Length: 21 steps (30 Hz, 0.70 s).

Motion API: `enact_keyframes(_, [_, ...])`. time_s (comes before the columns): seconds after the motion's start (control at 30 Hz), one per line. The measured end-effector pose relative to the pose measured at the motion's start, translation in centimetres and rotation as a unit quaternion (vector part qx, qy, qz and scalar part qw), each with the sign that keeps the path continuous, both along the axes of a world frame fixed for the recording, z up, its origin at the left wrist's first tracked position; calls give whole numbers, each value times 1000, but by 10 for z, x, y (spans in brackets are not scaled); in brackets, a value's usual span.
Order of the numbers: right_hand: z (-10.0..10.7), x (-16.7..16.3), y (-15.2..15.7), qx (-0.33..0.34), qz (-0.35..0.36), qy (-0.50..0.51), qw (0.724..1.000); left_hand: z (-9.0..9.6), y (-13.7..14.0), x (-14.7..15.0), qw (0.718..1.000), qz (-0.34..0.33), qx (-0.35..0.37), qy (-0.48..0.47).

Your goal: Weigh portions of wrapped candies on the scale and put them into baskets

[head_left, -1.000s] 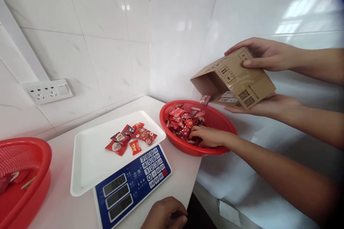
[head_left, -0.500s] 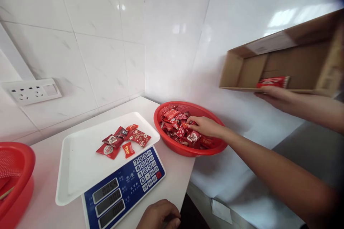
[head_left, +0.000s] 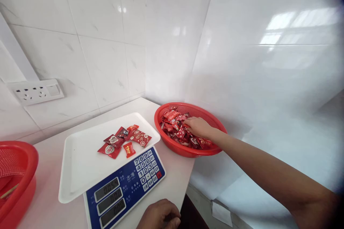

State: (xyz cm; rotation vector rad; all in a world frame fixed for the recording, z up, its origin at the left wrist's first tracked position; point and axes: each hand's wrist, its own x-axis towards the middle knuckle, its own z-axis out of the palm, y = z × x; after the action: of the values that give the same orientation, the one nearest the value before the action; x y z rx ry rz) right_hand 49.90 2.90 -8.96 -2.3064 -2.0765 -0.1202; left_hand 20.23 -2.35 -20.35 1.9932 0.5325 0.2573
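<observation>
My right hand (head_left: 199, 127) reaches into a red plastic basket (head_left: 223, 128) piled with small red snack packets (head_left: 172, 115). Its fingers are bent together on a small orange-red packet among the others; their undersides are hidden. Near the bottom edge, my left hand (head_left: 158, 215) rests by the table's front edge, loosely curled, with nothing visible in it. Between the basket and the left side stands a digital scale (head_left: 129, 180) with a white tray (head_left: 77, 164). Several red packets (head_left: 113, 141) lie grouped on the tray's right part.
A second red basket (head_left: 29, 157) stands at the left edge, partly cut off. Behind the white table (head_left: 44, 154) rise tiled walls, with a socket panel (head_left: 37, 91) on the left. A pale sheet (head_left: 221, 214) lies low beyond the table's right edge.
Another person's hand and the cardboard box with a red packet have left the view at the right. My right hand has shifted slightly left in the basket. My left hand stays put.
</observation>
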Motion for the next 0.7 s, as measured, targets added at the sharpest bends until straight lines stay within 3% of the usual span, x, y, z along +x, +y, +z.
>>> enact_keyframes(0.33, [18, -4, -9, 112, -12, 176, 978, -2, 0, 0, 1000, -4, -1, -8])
enact_keyframes(0.53, [26, -54, -44, 181, 9, 258, 949, 2, -2, -4, 999, 1, -35, -11])
enact_keyframes(0.6, [20, -77, -61, 170, 41, 272, 946, 0, -2, -7, 998, 5, -60, -34])
enact_keyframes(0.7, [-9, -111, -83, 120, 106, 284, 945, -1, -4, -11, 991, 22, -103, -87])
